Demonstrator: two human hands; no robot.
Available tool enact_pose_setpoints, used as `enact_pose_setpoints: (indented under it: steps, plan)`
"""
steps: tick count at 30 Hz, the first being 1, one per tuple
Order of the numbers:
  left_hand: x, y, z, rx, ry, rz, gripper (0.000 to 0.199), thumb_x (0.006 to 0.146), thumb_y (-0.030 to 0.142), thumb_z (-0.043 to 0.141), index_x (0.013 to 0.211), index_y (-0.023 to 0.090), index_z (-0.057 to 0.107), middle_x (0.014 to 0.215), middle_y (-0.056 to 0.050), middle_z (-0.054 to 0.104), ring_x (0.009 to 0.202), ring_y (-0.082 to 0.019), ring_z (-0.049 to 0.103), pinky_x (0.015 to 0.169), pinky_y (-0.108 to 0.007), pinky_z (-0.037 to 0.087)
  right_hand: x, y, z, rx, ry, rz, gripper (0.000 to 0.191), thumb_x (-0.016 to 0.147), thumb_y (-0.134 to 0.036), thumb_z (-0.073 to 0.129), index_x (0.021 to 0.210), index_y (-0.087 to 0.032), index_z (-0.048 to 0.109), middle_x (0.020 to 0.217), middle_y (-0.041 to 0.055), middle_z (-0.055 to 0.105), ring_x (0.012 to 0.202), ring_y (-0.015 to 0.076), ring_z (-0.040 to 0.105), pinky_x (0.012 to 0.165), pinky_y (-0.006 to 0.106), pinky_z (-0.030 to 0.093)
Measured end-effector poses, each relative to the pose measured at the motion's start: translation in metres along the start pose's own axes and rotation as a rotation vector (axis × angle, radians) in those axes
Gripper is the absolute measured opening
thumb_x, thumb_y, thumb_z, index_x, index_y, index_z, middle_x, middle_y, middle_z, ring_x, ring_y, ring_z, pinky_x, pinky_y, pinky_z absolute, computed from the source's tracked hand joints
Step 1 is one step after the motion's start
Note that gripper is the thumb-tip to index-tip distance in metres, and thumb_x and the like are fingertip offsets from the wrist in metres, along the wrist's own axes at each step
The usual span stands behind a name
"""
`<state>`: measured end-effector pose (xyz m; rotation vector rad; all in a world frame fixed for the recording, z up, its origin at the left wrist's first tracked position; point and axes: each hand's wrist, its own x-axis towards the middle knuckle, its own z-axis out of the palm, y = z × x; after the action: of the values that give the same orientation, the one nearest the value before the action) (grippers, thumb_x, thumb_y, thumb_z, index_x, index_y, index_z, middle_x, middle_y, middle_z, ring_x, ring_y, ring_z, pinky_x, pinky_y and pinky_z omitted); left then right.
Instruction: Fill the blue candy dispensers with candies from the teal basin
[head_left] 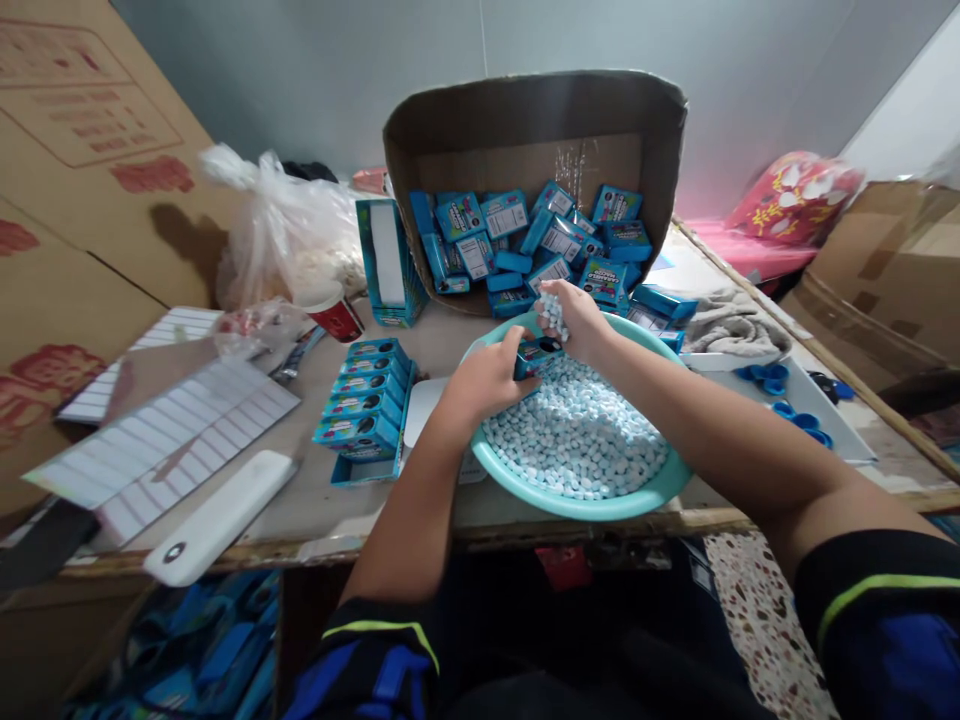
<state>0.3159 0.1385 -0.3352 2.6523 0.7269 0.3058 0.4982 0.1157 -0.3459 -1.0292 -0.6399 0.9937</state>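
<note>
Close together over a turquoise basin, a person's left hand grips a small blue carton while the right hand, just beside it, cups a handful of pale pieces; held there, any spill would likely drop back in. Whether the carton is open is hard to tell. A row of cartons (neatly ranked) stands at left, seemingly for easy reach; loose cartons lie in a cardboard box behind.

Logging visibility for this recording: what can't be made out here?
Head view:
Much of the small blue box: covered by the left hand.
Floor of the turquoise bowl: buried under pale pieces.
Red-printed carton: cut off by left edge.
Loose boxes' fine print: too small.
</note>
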Motion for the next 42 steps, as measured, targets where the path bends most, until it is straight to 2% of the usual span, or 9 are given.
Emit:
enact_pose_setpoints:
  steps: [5,10,20,24,28,32,37,42]
  plan:
    - [0.000,0.000,0.000,-0.013,0.011,0.008,0.056,0.092,0.036,0.069,0.141,0.020,0.048,0.119,-0.013,0.074,0.107,-0.035,0.072,0.083,-0.040,0.053,0.000,0.003,0.001,0.009,0.024,-0.046,0.039,0.082,-0.051,0.077,0.086,-0.024,0.048,0.072,-0.0016,0.054,0.056,0.0121,0.050,0.046,0.026,0.035]
    - [0.000,0.000,0.000,-0.016,0.008,-0.004,0.055,0.093,0.040,0.068,0.141,0.021,0.048,0.116,-0.012,0.074,0.107,-0.035,0.072,0.083,-0.040,0.053,-0.001,0.005,0.002,0.038,0.087,-0.020,0.028,0.082,-0.041,0.074,0.085,-0.023,0.053,0.077,0.0009,0.060,0.059,0.0129,0.052,0.049,0.028,0.041]
    - [0.001,-0.001,0.000,0.011,0.011,-0.013,0.055,0.094,0.042,0.067,0.142,0.021,0.049,0.121,-0.014,0.074,0.110,-0.036,0.071,0.082,-0.040,0.054,0.000,0.006,0.004,0.168,-0.027,-0.008,0.034,0.075,-0.040,0.077,0.078,-0.023,0.048,0.068,-0.0025,0.054,0.057,0.0115,0.049,0.053,0.026,0.044]
    - [0.001,-0.001,0.000,0.027,0.004,-0.039,0.055,0.097,0.047,0.061,0.144,0.019,0.048,0.118,-0.015,0.075,0.106,-0.037,0.072,0.079,-0.040,0.054,-0.002,0.005,0.005,0.147,-0.052,-0.005,0.037,0.073,-0.044,0.077,0.075,-0.023,0.047,0.070,-0.0013,0.056,0.058,0.0124,0.051,0.054,0.027,0.046]
    - [0.003,-0.001,0.000,0.039,0.023,-0.088,0.060,0.096,0.047,0.063,0.146,0.018,0.049,0.120,-0.017,0.074,0.110,-0.039,0.071,0.080,-0.040,0.054,-0.005,0.004,0.008,0.109,-0.056,-0.033,0.039,0.069,-0.047,0.077,0.072,-0.023,0.047,0.069,-0.0008,0.058,0.060,0.0134,0.054,0.057,0.028,0.049]
    - [0.004,-0.001,0.001,0.065,0.032,-0.142,0.052,0.095,0.050,0.064,0.136,0.020,0.057,0.112,-0.017,0.076,0.105,-0.039,0.072,0.077,-0.040,0.054,-0.008,0.003,0.011,0.053,-0.063,-0.064,0.046,0.068,-0.051,0.079,0.066,-0.024,0.042,0.066,-0.0011,0.057,0.061,0.0134,0.053,0.058,0.027,0.048]
    - [0.003,-0.003,0.002,0.033,0.046,-0.103,0.057,0.096,0.047,0.064,0.142,0.019,0.047,0.115,-0.017,0.074,0.105,-0.037,0.072,0.079,-0.041,0.054,-0.009,0.003,0.011,0.069,-0.078,-0.088,0.051,0.066,-0.055,0.083,0.061,-0.022,0.045,0.067,-0.0008,0.059,0.060,0.0124,0.054,0.059,0.027,0.047]
    - [0.001,-0.008,0.002,-0.086,0.127,0.011,0.040,0.098,0.040,0.061,0.131,0.021,0.049,0.126,-0.014,0.069,0.113,-0.033,0.069,0.091,-0.042,0.055,-0.007,0.004,0.011,0.059,-0.086,-0.083,0.060,0.064,-0.060,0.087,0.054,-0.021,0.042,0.067,-0.0002,0.060,0.058,0.0111,0.054,0.057,0.026,0.046]
